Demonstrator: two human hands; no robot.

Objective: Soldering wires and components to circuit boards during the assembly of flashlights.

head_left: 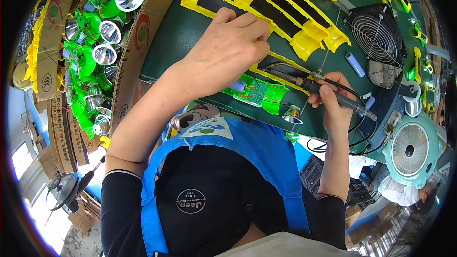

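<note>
My right hand [333,100] grips a soldering iron [340,99] with a dark handle and a cable, its metal end pointing left over a yellow plastic shell [281,69]. My left hand [228,50] is curled over the row of yellow half shells [266,14], fingers bent together; whatever the fingertips hold is hidden. Below both hands lies a green lamp insert [278,102] with a circuit board [259,94], red and black wires and a silver reflector [292,115]. A pale cylindrical battery [236,85] sits at the board's left end.
A cardboard box [135,43] of green lamp parts and silver reflectors stands left of the dark green table [166,43]. At right are a black fan with a wire guard [376,35], a loose battery [354,64], a stained block [383,75] and a turquoise fan [410,150].
</note>
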